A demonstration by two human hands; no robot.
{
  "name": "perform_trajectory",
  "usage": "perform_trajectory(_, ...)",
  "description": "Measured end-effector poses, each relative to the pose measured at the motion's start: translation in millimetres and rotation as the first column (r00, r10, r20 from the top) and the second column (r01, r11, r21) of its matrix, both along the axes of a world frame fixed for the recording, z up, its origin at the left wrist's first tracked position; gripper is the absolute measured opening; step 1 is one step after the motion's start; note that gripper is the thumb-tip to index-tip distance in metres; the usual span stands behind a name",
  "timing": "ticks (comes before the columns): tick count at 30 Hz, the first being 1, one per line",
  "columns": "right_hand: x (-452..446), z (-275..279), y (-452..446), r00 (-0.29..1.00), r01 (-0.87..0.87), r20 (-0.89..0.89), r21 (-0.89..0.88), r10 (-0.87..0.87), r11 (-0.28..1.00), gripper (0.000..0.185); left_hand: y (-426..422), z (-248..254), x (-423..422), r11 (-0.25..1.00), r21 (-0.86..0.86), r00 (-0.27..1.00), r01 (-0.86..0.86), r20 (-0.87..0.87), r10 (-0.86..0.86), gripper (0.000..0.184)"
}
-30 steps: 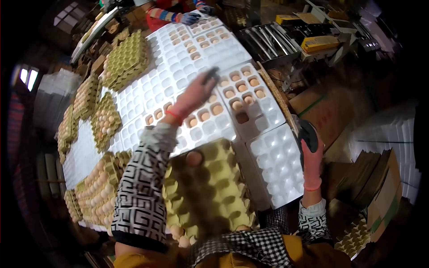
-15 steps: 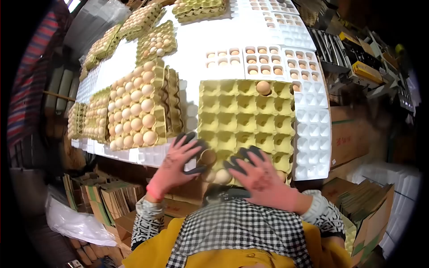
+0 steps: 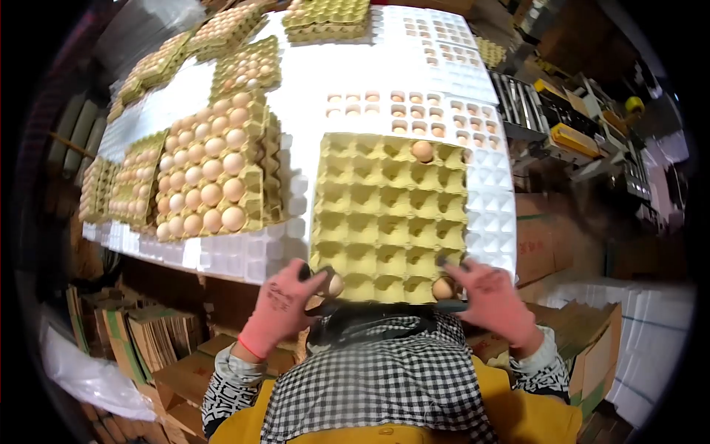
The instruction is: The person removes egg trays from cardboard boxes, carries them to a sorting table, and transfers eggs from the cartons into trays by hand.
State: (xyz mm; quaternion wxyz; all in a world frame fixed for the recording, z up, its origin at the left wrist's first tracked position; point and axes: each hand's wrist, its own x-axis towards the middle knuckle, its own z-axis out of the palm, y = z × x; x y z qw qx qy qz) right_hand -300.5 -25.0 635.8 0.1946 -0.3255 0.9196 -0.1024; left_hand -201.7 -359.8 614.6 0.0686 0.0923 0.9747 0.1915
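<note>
A yellow-green egg tray (image 3: pixel 388 214) lies in front of me, its cups mostly bare. One brown egg (image 3: pixel 422 152) sits in its far row. At the near left corner my left hand (image 3: pixel 285 303), in a pink glove with dark fingertips, has its fingers curved around an egg (image 3: pixel 334 285). My right hand (image 3: pixel 494 300), gloved alike, is at the near right corner, fingers bent beside another egg (image 3: pixel 443 288). Whether either hand grips its egg is unclear. White foam trays (image 3: pixel 492 207) show beyond and right of the egg tray, some holding eggs (image 3: pixel 416 114).
Stacked trays full of eggs (image 3: pixel 203 170) stand at left, with more stacks (image 3: pixel 325 21) farther back. A roller conveyor (image 3: pixel 518 103) is at the right. Folded cardboard (image 3: pixel 148 340) and a plastic bag (image 3: pixel 89 377) lie low at left; white foam stacks (image 3: pixel 651 333) at right.
My left hand came back from the far foam trays to the egg tray, and my right hand left the table's right edge. Both have since moved apart to the near corners. Fewer eggs show in the near row.
</note>
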Motion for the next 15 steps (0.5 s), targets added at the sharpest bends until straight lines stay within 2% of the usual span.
perform_trajectory(2, -2, -22, 2, 0.996, -0.081, -0.029, 0.06, 0.083, 0.995, 0.065, 4, -14, -7, 1.0, -0.004, 1.0, 0.013, -0.021, -0.013, 0.061)
perform_trajectory(4, 0, -29, 18, 0.986, -0.123, -0.11, 0.007, 0.123, 0.992, 0.061, 1, -14, -9, 1.0, 0.004, 0.999, 0.02, -0.036, -0.02, 0.051)
perform_trajectory(5, -2, -26, 24, 0.999, -0.034, -0.01, -0.139, 0.033, 0.99, 0.055, 1, -12, -8, 0.996, 0.09, 1.0, -0.024, 0.007, 0.024, 0.051)
perform_trajectory(6, -6, -23, 34, 0.987, 0.097, 0.154, -0.35, -0.045, 0.932, 0.053, 0, -6, -10, 0.983, 0.169, 0.997, -0.072, 0.05, 0.064, 0.05)
perform_trajectory(8, -13, -19, 62, 0.872, 0.405, 0.485, -0.647, -0.061, 0.647, 0.049, -12, 1, -22, 0.892, 0.429, 0.986, -0.142, 0.14, 0.089, 0.053)
perform_trajectory(9, -5, -44, 74, 0.673, 0.737, 0.718, -0.628, -0.177, 0.249, 0.045, -18, 0, -29, 0.719, 0.649, 0.966, -0.247, 0.225, 0.129, 0.053)
perform_trajectory(10, -16, -38, 87, 0.538, 0.843, 0.829, -0.532, -0.152, 0.084, 0.04, -5, 17, -40, 0.431, 0.745, 0.86, -0.51, 0.456, 0.229, 0.051)
perform_trajectory(12, -52, -60, 106, 0.512, 0.826, 0.836, -0.542, -0.194, -0.155, 0.034, 23, 37, -89, 0.501, 0.734, 0.882, -0.458, 0.446, 0.153, 0.051)
perform_trajectory(14, -109, -120, 132, 0.513, 0.772, 0.732, -0.622, -0.447, -0.131, 0.031, 79, 41, -158, 0.721, 0.693, 0.993, -0.012, 0.093, -0.072, 0.055)
perform_trajectory(15, -139, -140, 139, 0.499, 0.761, 0.677, -0.641, -0.541, -0.101, 0.032, 115, 37, -191, 0.758, 0.642, 0.988, 0.118, 0.004, -0.157, 0.053)
